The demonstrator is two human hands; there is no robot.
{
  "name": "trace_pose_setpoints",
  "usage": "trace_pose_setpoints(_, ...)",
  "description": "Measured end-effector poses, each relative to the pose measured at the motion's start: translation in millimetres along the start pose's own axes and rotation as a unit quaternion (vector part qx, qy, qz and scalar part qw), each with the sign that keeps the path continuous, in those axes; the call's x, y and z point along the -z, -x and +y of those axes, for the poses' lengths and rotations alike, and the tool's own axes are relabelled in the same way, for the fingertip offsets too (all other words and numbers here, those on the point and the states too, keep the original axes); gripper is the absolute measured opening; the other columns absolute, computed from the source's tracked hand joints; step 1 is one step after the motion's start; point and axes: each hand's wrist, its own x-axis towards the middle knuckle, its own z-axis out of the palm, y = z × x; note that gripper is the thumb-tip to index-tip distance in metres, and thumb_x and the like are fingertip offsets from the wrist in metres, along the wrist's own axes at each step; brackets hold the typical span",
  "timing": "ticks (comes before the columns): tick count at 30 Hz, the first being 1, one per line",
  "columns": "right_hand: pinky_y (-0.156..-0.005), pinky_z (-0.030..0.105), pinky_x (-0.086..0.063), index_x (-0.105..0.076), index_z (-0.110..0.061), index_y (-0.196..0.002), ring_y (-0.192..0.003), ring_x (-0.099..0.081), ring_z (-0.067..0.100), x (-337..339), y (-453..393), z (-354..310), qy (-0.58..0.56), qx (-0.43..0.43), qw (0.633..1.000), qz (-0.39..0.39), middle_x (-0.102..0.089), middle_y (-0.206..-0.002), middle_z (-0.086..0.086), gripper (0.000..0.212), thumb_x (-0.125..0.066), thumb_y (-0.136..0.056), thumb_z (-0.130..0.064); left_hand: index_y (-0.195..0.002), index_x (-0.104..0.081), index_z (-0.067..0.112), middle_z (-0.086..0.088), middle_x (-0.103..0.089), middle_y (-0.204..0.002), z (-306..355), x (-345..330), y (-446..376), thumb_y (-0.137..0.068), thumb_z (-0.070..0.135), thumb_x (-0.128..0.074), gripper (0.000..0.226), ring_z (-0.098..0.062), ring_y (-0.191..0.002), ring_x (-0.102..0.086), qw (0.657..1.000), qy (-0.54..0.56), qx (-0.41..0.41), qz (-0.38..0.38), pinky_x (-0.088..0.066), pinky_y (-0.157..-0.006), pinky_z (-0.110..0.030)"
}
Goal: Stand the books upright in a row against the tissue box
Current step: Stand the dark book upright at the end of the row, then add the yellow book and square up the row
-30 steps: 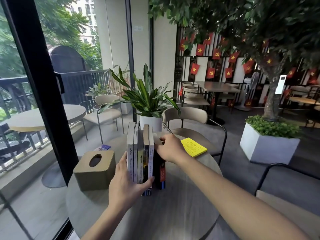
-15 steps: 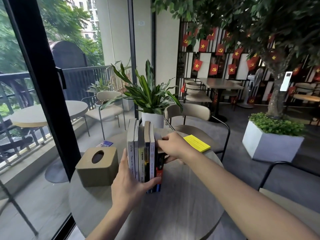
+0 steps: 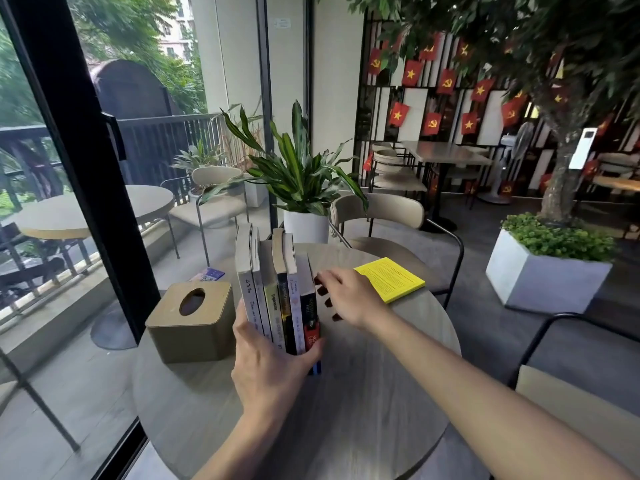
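Clasped near its base by the left hand (image 3: 268, 368): row of six upright paperback books (image 3: 277, 299), spines facing the camera, thumb wrapped across the red-and-black spine on the right end, palm against the pale spines on the left end. Right hand (image 3: 349, 297): fingers loosely spread, fingertips at or just beside the right face of the outermost book; contact cannot be told; it holds nothing.

Left of the grip: square tan tissue box with oval top slot (image 3: 192, 320), standing just beside the row; whether the nearest cover touches the box cannot be told. Beyond the box, at the far left edge of the tabletop: small blue-and-white printed card (image 3: 207, 274), partly hidden.

Right of the grip, behind the right hand: flat yellow booklet (image 3: 389, 278), lying near the far right edge.

Under the grip: round grey wood-grain table (image 3: 346, 410).

Beyond the row: green leafy plant in a white pot (image 3: 304, 223); beige chair with black metal frame (image 3: 381, 216) pushed up to the table's far side.
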Motion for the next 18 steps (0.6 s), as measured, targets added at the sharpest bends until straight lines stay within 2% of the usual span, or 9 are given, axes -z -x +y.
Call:
trace_pose_setpoints(2, -0.085, 0.043, -0.052, -0.067, -0.014, -0.110, -0.103, -0.062, 0.031, -1, -6, 16, 0.067, 0.036, 0.997, 0.033, -0.070, -0.112, 0.008, 0.033, -0.048, -0.097, -0.037, -0.142, -0.020, 0.016, -0.012, -0.051, -0.134, 0, -1, 1, -0.047, 0.069, -0.077, 0.123, -0.038, -0.110, -0.061, 1.000, -0.001, -0.005, -0.001, -0.052, -0.076, -0.050)
trace_pose_setpoints(4, -0.095, 0.039, -0.044, -0.056, -0.016, -0.131, -0.120, -0.051, 0.030, 0, -13, 35, 0.157, 0.063, 0.984, 0.056, -0.059, -0.131, 0.010, 0.045, -0.052, -0.095, -0.042, -0.142, -0.020, 0.017, -0.012, -0.051, -0.134, -1, -1, 1, -0.048, 0.065, -0.082, 0.122, -0.038, -0.109, -0.062, 1.000, -0.002, -0.013, 0.002, -0.051, -0.076, -0.050)
trace_pose_setpoints(6, -0.100, 0.042, -0.037, -0.042, -0.017, -0.143, -0.130, -0.037, 0.033, 3, -21, 57, 0.250, 0.059, 0.964, 0.065, -0.047, -0.142, 0.012, 0.063, -0.054, -0.091, -0.050, -0.142, -0.019, 0.018, -0.012, -0.052, -0.134, -1, -2, 0, -0.049, 0.060, -0.087, 0.122, -0.039, -0.110, -0.061, 1.000, -0.008, -0.022, 0.001, -0.052, -0.077, -0.051)
trace_pose_setpoints(10, -0.103, 0.051, -0.030, -0.030, -0.022, -0.148, -0.136, -0.027, 0.036, 17, -45, 97, 0.367, -0.016, 0.929, 0.048, -0.032, -0.153, 0.015, 0.081, -0.047, -0.083, -0.068, -0.141, -0.021, 0.016, -0.012, -0.051, -0.134, -3, -4, -1, -0.049, 0.059, -0.089, 0.123, -0.039, -0.110, -0.061, 1.000, -0.015, -0.025, -0.005, -0.052, -0.077, -0.052)
trace_pose_setpoints(14, -0.108, 0.059, -0.019, -0.022, -0.029, -0.151, -0.144, -0.013, 0.038, 43, -66, 129, 0.395, -0.121, 0.911, 0.003, -0.018, -0.159, 0.017, 0.095, -0.039, -0.076, -0.083, -0.140, -0.020, 0.017, -0.014, -0.053, -0.132, -3, -5, 0, -0.049, 0.059, -0.090, 0.122, -0.041, -0.109, -0.061, 1.000, -0.012, -0.018, -0.002, -0.051, -0.077, -0.052)
trace_pose_setpoints(18, -0.110, 0.064, -0.009, -0.011, -0.031, -0.155, -0.147, -0.003, 0.042, 58, -81, 143, 0.376, -0.196, 0.906, -0.026, -0.006, -0.161, 0.022, 0.121, -0.034, -0.057, -0.099, -0.136, -0.018, 0.026, -0.013, -0.054, -0.131, -3, -3, 1, -0.050, 0.058, -0.090, 0.117, -0.041, -0.106, -0.062, 1.000, -0.003, -0.028, 0.008, -0.050, -0.076, -0.050)
